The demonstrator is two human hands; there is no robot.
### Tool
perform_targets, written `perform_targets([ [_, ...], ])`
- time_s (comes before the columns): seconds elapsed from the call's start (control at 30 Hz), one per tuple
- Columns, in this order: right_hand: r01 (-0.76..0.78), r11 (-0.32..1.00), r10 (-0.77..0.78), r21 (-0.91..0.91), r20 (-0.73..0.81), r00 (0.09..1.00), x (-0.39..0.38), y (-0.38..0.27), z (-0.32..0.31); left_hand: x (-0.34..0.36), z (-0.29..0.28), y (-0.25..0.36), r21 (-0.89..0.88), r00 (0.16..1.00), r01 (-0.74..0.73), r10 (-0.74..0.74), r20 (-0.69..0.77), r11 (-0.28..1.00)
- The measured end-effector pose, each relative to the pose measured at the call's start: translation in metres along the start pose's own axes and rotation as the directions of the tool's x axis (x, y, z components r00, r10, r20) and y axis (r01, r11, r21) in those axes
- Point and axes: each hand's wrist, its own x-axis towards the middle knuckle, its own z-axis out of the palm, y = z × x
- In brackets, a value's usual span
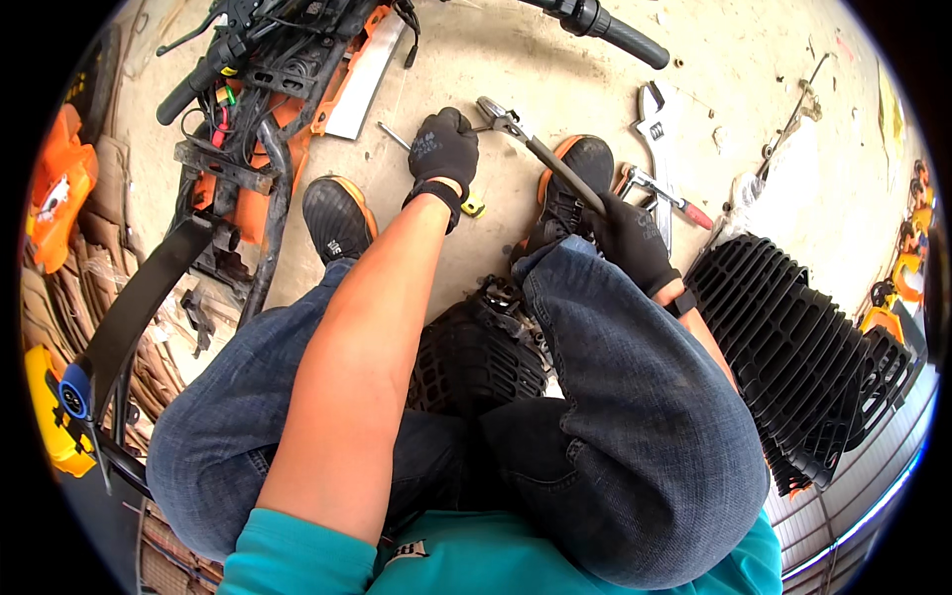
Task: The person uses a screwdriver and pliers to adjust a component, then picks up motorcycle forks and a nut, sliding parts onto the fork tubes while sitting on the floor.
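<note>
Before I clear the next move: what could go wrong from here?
The long-handled tool in the right hand could slip and strike the nearby left hand. If dropped, it might hit the right shoe it overlaps in view. The adjustable wrench lying beside that shoe could trip someone.

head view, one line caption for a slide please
Gloved right hand grips a long-handled tool; a large adjustable wrench lies on the floor nearby.

Around you spreads a pale, scuffed concrete floor (476,55), brightly lit. On your left, flattened brown cardboard (59,307) lies piled; at your lower right, ribbed grey panelling (828,516) borders a blue-white strip of light (881,514).
</note>
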Motion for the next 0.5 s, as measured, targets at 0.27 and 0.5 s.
perform_targets([
  [0.27,0.017,1.000,-0.018,-0.018,-0.022,1.000,-0.010,0.009,0.007,-0.004,-0.003,0.004,0.020,1.000,-0.026,0.026,-0.002,0.999],
  [0.5,0.014,0.999,-0.010,0.049,-0.078,0.997,-0.019,0.002,0.007,-0.007,-0.003,0.008,0.070,0.994,-0.107,0.108,-0.008,0.992],
])
